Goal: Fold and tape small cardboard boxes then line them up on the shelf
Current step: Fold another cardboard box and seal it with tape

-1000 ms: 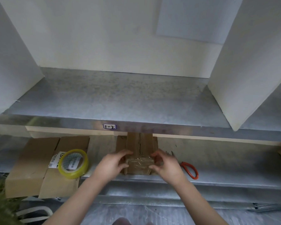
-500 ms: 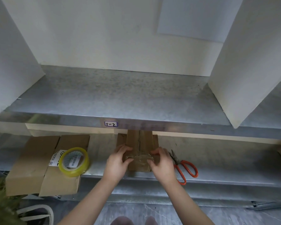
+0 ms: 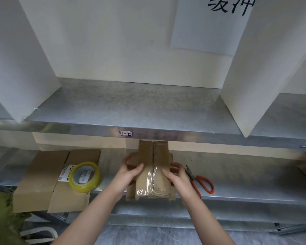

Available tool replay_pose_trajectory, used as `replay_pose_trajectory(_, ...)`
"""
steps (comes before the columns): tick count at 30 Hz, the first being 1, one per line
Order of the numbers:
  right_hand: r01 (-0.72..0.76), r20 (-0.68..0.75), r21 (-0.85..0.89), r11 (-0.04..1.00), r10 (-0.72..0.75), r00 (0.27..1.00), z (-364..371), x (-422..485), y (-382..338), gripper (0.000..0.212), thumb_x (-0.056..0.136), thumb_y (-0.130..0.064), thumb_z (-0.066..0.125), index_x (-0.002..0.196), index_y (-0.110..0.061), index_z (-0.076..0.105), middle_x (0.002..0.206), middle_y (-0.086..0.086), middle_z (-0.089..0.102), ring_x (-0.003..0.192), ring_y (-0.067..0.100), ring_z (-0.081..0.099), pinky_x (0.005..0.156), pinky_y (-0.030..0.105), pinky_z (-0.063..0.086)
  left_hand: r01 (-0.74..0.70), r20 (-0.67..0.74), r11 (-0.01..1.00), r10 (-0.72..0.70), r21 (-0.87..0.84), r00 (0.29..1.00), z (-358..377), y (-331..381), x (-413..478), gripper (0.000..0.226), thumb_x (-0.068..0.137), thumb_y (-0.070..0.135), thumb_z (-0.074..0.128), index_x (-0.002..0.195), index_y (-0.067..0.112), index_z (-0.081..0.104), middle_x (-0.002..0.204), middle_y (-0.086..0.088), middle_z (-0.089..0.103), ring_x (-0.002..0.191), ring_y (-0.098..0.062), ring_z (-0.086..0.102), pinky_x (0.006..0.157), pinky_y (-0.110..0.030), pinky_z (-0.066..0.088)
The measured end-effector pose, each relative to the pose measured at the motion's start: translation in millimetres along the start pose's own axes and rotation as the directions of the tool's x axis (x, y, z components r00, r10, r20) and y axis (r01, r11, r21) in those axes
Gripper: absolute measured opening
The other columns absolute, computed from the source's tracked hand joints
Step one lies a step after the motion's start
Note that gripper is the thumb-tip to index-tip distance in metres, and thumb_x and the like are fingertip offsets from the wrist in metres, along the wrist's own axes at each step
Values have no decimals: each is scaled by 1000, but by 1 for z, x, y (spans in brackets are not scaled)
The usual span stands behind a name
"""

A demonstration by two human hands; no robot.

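Left hand (image 3: 129, 174) and right hand (image 3: 178, 177) each grip one side of the box (image 3: 153, 167), thumbs on top near the seam. The box is at the lower shelf (image 3: 245, 190), resting or lifted, can't tell. Near end of the seam is taped, far end looks bare (glare, not sure). Tape roll (image 3: 83, 186) is to the left, scissors (image 3: 193, 176) to the right. Flat cardboard (image 3: 42, 179) is unfolded. No finished box on the upper shelf (image 3: 131, 110). Early stage: taping partly done, lining up not yet begun.

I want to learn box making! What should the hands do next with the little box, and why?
Probably rub the clear tape flat along the seam. Both the left hand and the right hand grip the small box by its sides, and the tape on its near half looks wrinkled.
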State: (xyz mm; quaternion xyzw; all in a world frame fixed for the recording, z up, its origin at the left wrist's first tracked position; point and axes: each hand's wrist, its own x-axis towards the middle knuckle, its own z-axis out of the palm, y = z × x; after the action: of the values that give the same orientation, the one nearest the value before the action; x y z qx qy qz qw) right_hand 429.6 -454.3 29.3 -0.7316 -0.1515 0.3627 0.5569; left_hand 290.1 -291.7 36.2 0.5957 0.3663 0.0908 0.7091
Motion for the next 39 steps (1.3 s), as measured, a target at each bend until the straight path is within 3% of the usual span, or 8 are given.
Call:
replay_pose_trajectory(6, 84, -7, -48, 995, -84, 996, 5, -28, -13, 46, 83, -12, 71, 123, -20, 50, 123, 1, 62, 110, 14, 61, 91, 34, 54, 35, 48, 997, -32, -72, 998, 4, 8, -21, 81, 82, 23, 74, 147, 25, 25, 145, -6, 46, 126, -23, 50, 105, -41, 42)
replay_pose_trajectory(10, 181, -49, 35, 983, -179, 983, 8, -49, -31, 48, 82, -59, 65, 122, -38, 49, 123, -13, 61, 116, 3, 57, 100, 30, 47, -58, 24, 983, 63, -175, 998, 6, 28, -38, 72, 72, 72, 63, 133, 42, 36, 141, 7, 47, 126, -20, 48, 111, -49, 34)
replay_pose_trajectory(13, 210, -113, -39, 977, -213, 970, 13, -53, -45, 63, 85, -69, 49, 136, -33, 49, 135, -8, 54, 127, 10, 50, 110, 39, 39, -99, 40, 977, 108, -188, 993, 6, 42, -43, 69, 74, 75, 57, 133, 41, 44, 132, 11, 55, 125, -18, 49, 112, -49, 32)
replay_pose_trajectory(21, 250, -46, -162, 955, -260, 965, 12, -52, -35, 75, 77, -4, 71, 144, -22, 40, 136, -5, 44, 130, 12, 45, 110, 39, 40, -154, 68, 979, 164, -131, 984, -3, 29, -46, 72, 65, 18, 75, 129, 34, 46, 127, 4, 59, 122, -16, 53, 107, -37, 39)
replay_pose_trajectory(27, 261, -27, -298, 918, -282, 959, 14, -30, 11, 84, 75, -6, 82, 144, -24, 38, 136, -6, 43, 130, 7, 45, 108, 30, 43, -238, 36, 961, 235, 140, 971, -2, -24, -29, 75, 80, 17, 78, 137, 37, 34, 136, 18, 45, 119, 10, 46, 82, -2, 42)
replay_pose_trajectory(31, 168, -57, -408, 898, -208, 976, 31, -18, 52, 86, 75, -7, 82, 142, -17, 29, 134, -5, 48, 124, 7, 49, 102, 21, 45, -215, 130, 920, 182, 328, 975, 0, -61, -17, 97, 74, 17, 83, 142, 44, 20, 133, 33, 39, 120, 18, 40, 93, -7, 41)
replay_pose_trajectory(35, 44, -28, -579, 814, -74, 997, 39, -8, 80, 47, 80, -17, 79, 120, -12, 56, 120, 2, 59, 116, 16, 57, 99, 23, 44, -87, -47, 821, 137, 565, 990, 0, -89, -3, 41, 80, 10, 76, 107, 29, 51, 107, 11, 60, 111, -8, 59, 97, -28, 49)
replay_pose_trajectory(39, 45, 3, -513, 857, -51, 999, 34, -2, 82, 27, 73, -37, 84, 87, -27, 64, 83, -15, 64, 77, -7, 60, 67, 3, 44, -39, 69, 848, 3, 529, 998, -17, -93, 8, 20, 77, 38, 78, 94, 36, 66, 96, 17, 71, 95, 3, 64, 94, -31, 51)
